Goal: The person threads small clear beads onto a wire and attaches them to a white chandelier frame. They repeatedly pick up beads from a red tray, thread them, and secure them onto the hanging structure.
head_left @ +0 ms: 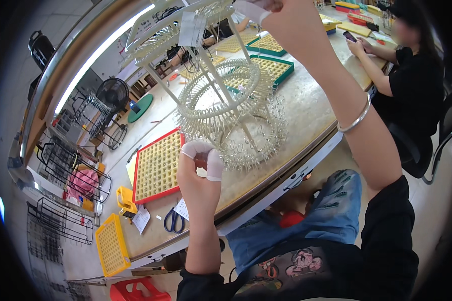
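A pale jewelry display rack (221, 108) with spiky rings stands in front of me, many small wire pieces (256, 145) hanging from its lower part. My left hand (201, 165) is at its near left side, with white finger covers on the curled thumb and fingers. The fingertips come together beside the lower ring, and whatever lies between them is hidden. My right hand (272, 7) is raised at the top edge, close to the rack's upper part. A white cover shows on one of its fingers, but the picture's edge cuts off the fingertips.
A red-rimmed compartment tray (181, 188) lies left of the rack, near dark-handled scissors (174, 220) and a yellow tray (103, 246). Green-rimmed trays (289, 70) lie behind. Black wire baskets (65, 220) and a fan (112, 94) stand left. Another person (412, 75) sits at right holding a phone.
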`<state>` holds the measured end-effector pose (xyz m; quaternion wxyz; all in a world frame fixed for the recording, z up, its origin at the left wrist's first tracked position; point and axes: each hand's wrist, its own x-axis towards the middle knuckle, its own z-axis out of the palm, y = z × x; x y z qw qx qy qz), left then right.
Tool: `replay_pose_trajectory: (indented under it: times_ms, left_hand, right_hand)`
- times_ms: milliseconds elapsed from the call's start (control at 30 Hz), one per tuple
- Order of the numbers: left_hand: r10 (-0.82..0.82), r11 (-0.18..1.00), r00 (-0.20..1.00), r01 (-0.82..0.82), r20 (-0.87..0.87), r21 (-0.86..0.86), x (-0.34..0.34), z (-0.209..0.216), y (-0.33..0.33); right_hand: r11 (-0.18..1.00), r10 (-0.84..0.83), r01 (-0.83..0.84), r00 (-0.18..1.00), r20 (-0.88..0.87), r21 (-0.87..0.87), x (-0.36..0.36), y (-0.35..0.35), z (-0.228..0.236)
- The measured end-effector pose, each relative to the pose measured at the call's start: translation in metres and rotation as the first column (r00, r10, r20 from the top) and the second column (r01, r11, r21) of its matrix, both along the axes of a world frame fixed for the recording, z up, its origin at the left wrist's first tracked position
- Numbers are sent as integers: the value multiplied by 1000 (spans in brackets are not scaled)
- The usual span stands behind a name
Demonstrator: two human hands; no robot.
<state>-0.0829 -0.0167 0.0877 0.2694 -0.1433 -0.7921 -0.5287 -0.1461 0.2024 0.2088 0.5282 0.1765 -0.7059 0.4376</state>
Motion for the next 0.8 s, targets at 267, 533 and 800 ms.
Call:
replay_pose_trajectory:
  times_ms: [267, 533, 800]
  left_hand:
    - [146, 950, 978, -181, -151, -256, -28, -14, -12]
    - [128, 977, 992, -128, -6, -168, -37, -17, -23]
    - [20, 998, 992, -27, 121, 56, -50, -20, -37]
  right_hand:
    - [870, 467, -401, 855, 223, -286, -11, -13, -16]
    - [762, 617, -522, 765, 185, -382, -21, -18, -19]
    - [836, 543, -428, 737, 403, -344, -36, -20, -39]
